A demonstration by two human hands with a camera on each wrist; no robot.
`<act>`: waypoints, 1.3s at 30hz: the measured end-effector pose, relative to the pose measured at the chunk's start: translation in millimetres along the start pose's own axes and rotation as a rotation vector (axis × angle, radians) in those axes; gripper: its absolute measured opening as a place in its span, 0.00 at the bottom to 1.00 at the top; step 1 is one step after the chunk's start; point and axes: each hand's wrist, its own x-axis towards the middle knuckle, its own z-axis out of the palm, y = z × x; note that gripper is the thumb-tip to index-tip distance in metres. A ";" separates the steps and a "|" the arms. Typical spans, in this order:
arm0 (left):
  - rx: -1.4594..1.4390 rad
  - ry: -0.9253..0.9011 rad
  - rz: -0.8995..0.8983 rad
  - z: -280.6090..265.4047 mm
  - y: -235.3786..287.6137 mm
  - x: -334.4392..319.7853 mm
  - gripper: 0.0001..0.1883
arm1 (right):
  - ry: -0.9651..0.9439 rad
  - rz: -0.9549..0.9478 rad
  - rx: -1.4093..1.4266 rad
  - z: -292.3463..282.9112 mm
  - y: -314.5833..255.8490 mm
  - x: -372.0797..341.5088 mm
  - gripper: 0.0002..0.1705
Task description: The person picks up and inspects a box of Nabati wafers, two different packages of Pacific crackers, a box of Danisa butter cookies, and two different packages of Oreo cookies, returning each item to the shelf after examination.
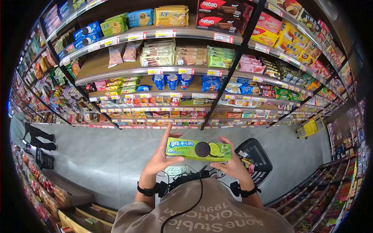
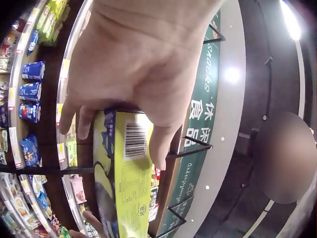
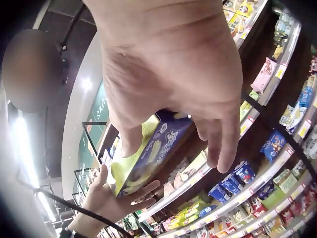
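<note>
A green Oreo box (image 1: 199, 150) is held level between both hands in front of the chest, its cookie picture facing up in the head view. The left hand (image 1: 158, 158) grips its left end, thumb along the near edge and index finger pointing outward. At the other end the right hand (image 1: 233, 163) holds it with the thumb on the near side. The left wrist view shows the box's barcode side (image 2: 134, 168) under the left hand (image 2: 138, 64). In the right wrist view the right hand (image 3: 173, 74) is at the end of the box (image 3: 143, 153).
Stocked snack shelves (image 1: 155, 70) stand ahead. A black shopping basket (image 1: 261, 155) with some items is on the floor to the right. A yellow cart (image 1: 309, 128) stands farther right, and another person (image 1: 24, 132) is at the far left. Cables hang at the chest.
</note>
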 end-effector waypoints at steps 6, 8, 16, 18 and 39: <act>-0.074 0.064 -0.110 5.0 5.3 -5.6 0.57 | -0.035 0.177 0.033 -2.9 -1.9 0.7 0.46; -0.085 0.041 -0.153 1.7 1.6 -5.8 0.56 | -0.015 0.145 0.039 -3.5 -0.8 -2.5 0.43; -0.258 0.068 -0.229 -3.7 -8.5 -29.1 0.57 | -0.061 0.050 0.117 7.8 9.5 -1.3 0.40; -0.274 0.087 -0.232 -5.3 -16.8 -39.8 0.58 | -0.105 0.068 0.075 9.7 1.3 3.9 0.40; -0.101 0.095 -0.212 -18.0 3.2 -56.3 0.44 | -0.193 -0.137 0.427 27.4 4.3 32.3 0.49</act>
